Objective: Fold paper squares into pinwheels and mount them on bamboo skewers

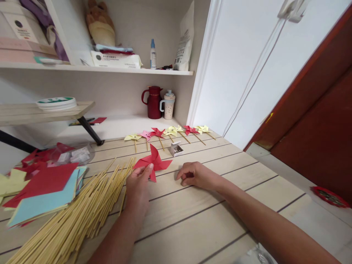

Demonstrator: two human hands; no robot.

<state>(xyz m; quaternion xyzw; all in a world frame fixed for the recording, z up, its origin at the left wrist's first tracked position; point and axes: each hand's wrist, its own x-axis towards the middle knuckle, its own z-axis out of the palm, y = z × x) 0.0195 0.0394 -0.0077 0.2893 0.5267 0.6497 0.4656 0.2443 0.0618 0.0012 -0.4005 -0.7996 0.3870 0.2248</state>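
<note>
- On the wooden table (209, 220), the red paper pinwheel (154, 161) is lying flat, and everything else is placed here relative to it.
- At the pinwheel's near-left edge, the left hand (139, 183) is pinching a blade between thumb and fingers, so it is closed on the paper.
- Just right of the pinwheel, the right hand (194, 175) is resting on the table with its fingers curled under; it seems to be holding nothing, though a pin tucked beneath the fingertips could be hiding from this angle.
- Left of the pinwheel, a heap of bamboo sticks (82, 212) is fanning out, its tips almost touching the left hand.
- Further left of the pinwheel, a stack of coloured paper sheets (44, 190) is sitting with red on top.
- Just behind the pinwheel, a small open box (176, 149) is standing, and behind that a row of finished pinwheels on sticks (170, 134) is lying along the table's far side.
- Risks, as I judge them: the thin blade may crease or tear if the pinch is tightened or pulled, and the forearm lying against the sticks may be nudging them, so the loose heap could roll or scatter.
</note>
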